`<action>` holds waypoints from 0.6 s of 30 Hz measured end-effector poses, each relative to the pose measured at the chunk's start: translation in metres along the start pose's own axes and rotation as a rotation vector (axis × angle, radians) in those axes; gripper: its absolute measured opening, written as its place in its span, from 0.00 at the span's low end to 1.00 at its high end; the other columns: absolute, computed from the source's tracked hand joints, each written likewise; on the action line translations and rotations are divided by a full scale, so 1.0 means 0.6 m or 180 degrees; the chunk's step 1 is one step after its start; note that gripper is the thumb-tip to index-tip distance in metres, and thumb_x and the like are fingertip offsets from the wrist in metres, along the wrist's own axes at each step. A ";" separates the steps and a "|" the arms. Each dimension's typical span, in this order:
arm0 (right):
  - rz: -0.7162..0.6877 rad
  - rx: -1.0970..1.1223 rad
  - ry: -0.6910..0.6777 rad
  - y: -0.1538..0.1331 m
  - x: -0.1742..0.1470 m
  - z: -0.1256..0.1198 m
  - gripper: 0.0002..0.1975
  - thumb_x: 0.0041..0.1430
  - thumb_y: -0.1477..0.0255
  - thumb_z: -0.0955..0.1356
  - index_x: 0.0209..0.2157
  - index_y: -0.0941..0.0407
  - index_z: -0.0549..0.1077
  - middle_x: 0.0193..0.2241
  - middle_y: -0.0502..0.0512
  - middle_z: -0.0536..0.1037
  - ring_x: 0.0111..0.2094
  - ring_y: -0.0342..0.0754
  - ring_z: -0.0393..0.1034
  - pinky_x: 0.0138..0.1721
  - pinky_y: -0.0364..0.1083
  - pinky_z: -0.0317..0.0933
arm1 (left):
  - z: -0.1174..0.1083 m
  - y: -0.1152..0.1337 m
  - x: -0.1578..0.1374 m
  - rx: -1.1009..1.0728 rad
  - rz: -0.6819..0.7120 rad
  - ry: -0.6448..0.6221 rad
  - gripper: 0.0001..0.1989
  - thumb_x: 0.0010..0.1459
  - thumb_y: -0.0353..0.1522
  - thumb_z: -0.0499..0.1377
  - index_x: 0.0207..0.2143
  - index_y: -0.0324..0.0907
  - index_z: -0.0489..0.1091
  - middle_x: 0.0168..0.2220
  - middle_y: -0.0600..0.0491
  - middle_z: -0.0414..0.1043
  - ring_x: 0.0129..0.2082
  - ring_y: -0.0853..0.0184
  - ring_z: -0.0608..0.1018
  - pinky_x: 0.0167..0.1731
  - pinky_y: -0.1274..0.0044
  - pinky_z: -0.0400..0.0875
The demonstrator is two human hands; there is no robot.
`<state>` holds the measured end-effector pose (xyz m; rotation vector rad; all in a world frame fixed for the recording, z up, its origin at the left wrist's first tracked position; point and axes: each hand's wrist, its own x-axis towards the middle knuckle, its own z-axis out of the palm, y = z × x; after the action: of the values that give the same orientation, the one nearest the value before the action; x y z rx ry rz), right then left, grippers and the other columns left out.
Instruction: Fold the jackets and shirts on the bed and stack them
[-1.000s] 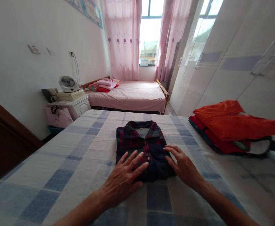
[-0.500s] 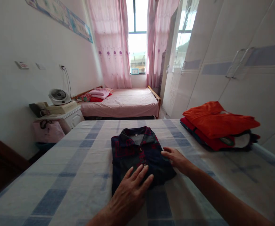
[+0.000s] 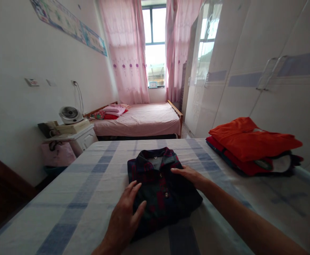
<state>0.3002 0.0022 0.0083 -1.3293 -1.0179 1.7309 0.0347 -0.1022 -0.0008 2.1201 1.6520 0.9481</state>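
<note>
A dark plaid shirt [image 3: 155,209] lies folded into a soft, uneven block on the cloth [image 3: 96,198] in front of the person, its collar [image 3: 171,160] pointing away and standing in two rounded flaps around a pale grey lining. Navy, deep green and wine-red checks run across the matte fabric, and small round buttons [image 3: 166,195] with a metallic glint line the front. The lower right corner juts out, so the outline is a little skewed.

The left hand [image 3: 125,214] is at the shirt's left side, thumb and fingers well parted — a wide, loose curve that has nothing clasped. The right hand [image 3: 190,174] lies at the upper right edge with its foremost digit extended over the fabric; its other fingers are hidden, so I cannot tell whether it pinches any cloth.

Beneath, the cloth is smooth and white with broad, faded blue stripes and blocks. To the right sits a slumped pile of folded clothes: a thick, creased orange garment [image 3: 250,140] on top — red fabric [image 3: 231,161] bulging below it.
</note>
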 end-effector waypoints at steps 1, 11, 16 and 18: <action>-0.0024 0.0047 -0.0018 -0.001 0.001 0.001 0.13 0.45 0.69 0.74 0.31 0.61 0.74 0.24 0.53 0.79 0.22 0.45 0.73 0.24 0.40 0.66 | -0.007 -0.011 -0.006 -0.0329 -0.0281 0.0030 0.22 0.57 0.40 0.52 0.53 0.43 0.64 0.58 0.45 0.62 0.56 0.56 0.67 0.51 0.64 0.68; 0.1014 0.0736 -0.0518 -0.024 -0.003 0.015 0.14 0.60 0.65 0.63 0.33 0.62 0.72 0.25 0.57 0.79 0.29 0.48 0.76 0.40 0.49 0.69 | -0.013 -0.042 -0.034 -0.2481 -0.2328 0.0315 0.35 0.42 0.46 0.64 0.49 0.38 0.63 0.54 0.38 0.65 0.52 0.51 0.71 0.38 0.69 0.74; 0.1375 0.0465 -0.0505 -0.026 -0.010 0.035 0.16 0.59 0.64 0.61 0.32 0.62 0.72 0.21 0.55 0.77 0.23 0.47 0.73 0.32 0.46 0.69 | -0.009 -0.026 -0.004 -0.2770 -0.2737 -0.0189 0.33 0.35 0.44 0.68 0.45 0.40 0.68 0.43 0.41 0.75 0.42 0.51 0.78 0.26 0.72 0.73; 0.1342 0.0401 -0.0407 -0.026 -0.017 0.040 0.14 0.58 0.67 0.60 0.30 0.62 0.72 0.18 0.54 0.76 0.19 0.47 0.70 0.28 0.45 0.68 | -0.009 -0.027 0.007 -0.2906 -0.2724 -0.0586 0.29 0.32 0.41 0.69 0.38 0.38 0.71 0.31 0.44 0.78 0.35 0.50 0.79 0.29 0.69 0.74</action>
<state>0.2803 -0.0041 0.0305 -1.4394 -0.7137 2.1774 0.0196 -0.0944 -0.0048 0.7627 1.3933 0.8966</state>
